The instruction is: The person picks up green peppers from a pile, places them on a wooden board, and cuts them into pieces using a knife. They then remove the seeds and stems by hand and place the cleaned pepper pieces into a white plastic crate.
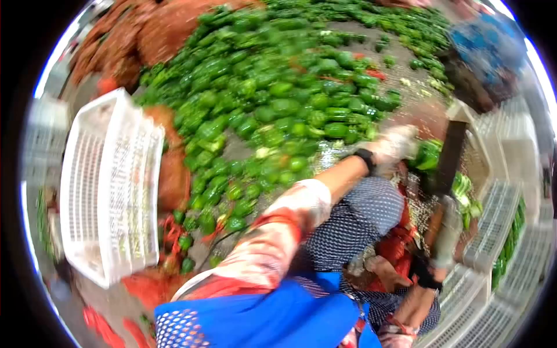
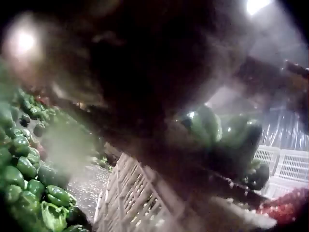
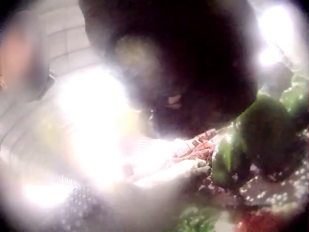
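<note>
Green peppers strew the grey floor — white crates either side.

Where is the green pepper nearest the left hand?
In the head view, the green pepper is right of centre, just right of the left hand and left of the long dark bar; blur hides any contact.

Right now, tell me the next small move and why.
I'd probably secure the green pepper with the left hand before moving the knife: in the head view the pepper shows between that hand and the blade, the right hand seems to grip the knife, and blur hides whether the left fingers hold anything.
</note>
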`<state>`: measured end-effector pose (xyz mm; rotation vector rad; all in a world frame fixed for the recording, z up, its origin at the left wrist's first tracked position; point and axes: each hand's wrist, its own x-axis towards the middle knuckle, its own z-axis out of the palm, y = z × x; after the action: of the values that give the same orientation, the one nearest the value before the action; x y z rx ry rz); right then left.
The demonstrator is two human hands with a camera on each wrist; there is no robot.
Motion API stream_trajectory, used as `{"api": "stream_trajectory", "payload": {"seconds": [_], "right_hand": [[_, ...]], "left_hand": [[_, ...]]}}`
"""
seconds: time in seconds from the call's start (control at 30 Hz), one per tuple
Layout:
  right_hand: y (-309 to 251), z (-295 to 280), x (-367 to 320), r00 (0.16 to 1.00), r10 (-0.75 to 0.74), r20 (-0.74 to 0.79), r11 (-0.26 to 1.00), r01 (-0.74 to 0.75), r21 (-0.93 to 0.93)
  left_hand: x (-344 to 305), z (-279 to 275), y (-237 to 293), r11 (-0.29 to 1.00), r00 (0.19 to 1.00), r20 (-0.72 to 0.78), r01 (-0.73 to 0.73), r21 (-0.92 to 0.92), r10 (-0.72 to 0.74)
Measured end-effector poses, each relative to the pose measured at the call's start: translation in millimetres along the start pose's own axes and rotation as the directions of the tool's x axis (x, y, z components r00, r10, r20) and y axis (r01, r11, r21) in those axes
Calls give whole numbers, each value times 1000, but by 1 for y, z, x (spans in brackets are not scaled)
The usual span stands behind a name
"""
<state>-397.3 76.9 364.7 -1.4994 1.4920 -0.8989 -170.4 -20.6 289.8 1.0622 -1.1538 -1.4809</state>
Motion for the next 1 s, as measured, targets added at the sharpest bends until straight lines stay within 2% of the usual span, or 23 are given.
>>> {"api": "stream_trajectory", "payload": {"seconds": [0.03,0.07,0.1,0.13,0.17,0.2,0.27,0.33,0.37,0.4,0.43,0.47,0.5,0.53,0.57,0.6,0.67,0.73,0.77,0.83,0.93,0.97,1.0], "right_hand": [[-11,6,1,999,29,-19,998,-28,62],[-16,12,2,1000,-25,15,1000,25,-2],[-6,15,7,984,-137,113,974,154,-164],[4,18,13,947,-245,208,906,300,-298],[5,26,13,957,-209,202,923,262,-283],[7,34,13,965,-174,196,937,223,-268],[12,39,18,977,-90,192,956,138,-259],[26,32,19,983,-64,174,977,97,-191],[34,29,20,985,-51,165,985,77,-156],[33,29,17,988,-66,143,984,88,-158],[31,27,18,987,-7,158,993,25,-114],[30,25,18,983,52,174,997,-40,-72],[29,22,18,976,111,188,994,-107,-32],[14,29,14,967,188,173,977,-202,71],[-1,36,10,950,265,165,940,-293,174],[-13,41,9,945,293,145,948,-307,85],[-13,42,13,953,262,153,964,-266,6],[-8,40,13,954,279,112,960,-277,-31],[-2,36,13,955,281,92,959,-277,-60],[8,27,14,958,283,50,954,-275,-117],[-7,35,17,938,296,183,955,-295,-33],[-3,37,16,933,319,167,944,-329,37],[1,34,15,928,341,152,929,-357,98]], "left_hand": [[7,-1,2,862,977,-29,-173,477,212],[4,-7,1,969,994,-27,-95,229,104],[3,-17,-3,976,986,-80,-129,178,145],[-6,-30,-12,999,993,-116,30,-15,-32],[-46,-48,17,960,972,-107,183,-211,-209],[-46,-70,-32,980,995,-96,21,-200,-41],[-104,-119,-31,988,955,-263,114,-109,-139],[-150,-177,-55,970,880,-409,221,-97,-241],[-173,-205,-58,914,757,-580,403,54,-300],[-197,-237,-78,945,674,-674,308,-115,-302],[-220,-257,-54,907,594,-740,417,-51,-315],[-248,-337,-128,862,617,-751,489,131,-236],[-273,-353,-128,942,538,-840,311,125,-66],[-289,-388,-130,824,434,-893,545,157,-118],[-312,-418,-152,908,442,-889,410,82,-120],[-320,-431,-157,794,399,-916,571,211,-44],[-321,-453,-183,462,390,-921,815,350,10],[-313,-476,-233,78,414,-908,909,409,-65],[-277,-419,-148,463,143,-943,886,-14,-302],[-272,-404,-160,632,302,-905,774,49,-301],[-272,-402,-178,832,507,-832,545,109,-223],[-273,-410,-245,697,411,-823,716,26,-392],[-254,-346,-162,701,401,-793,712,-46,-459]]}}
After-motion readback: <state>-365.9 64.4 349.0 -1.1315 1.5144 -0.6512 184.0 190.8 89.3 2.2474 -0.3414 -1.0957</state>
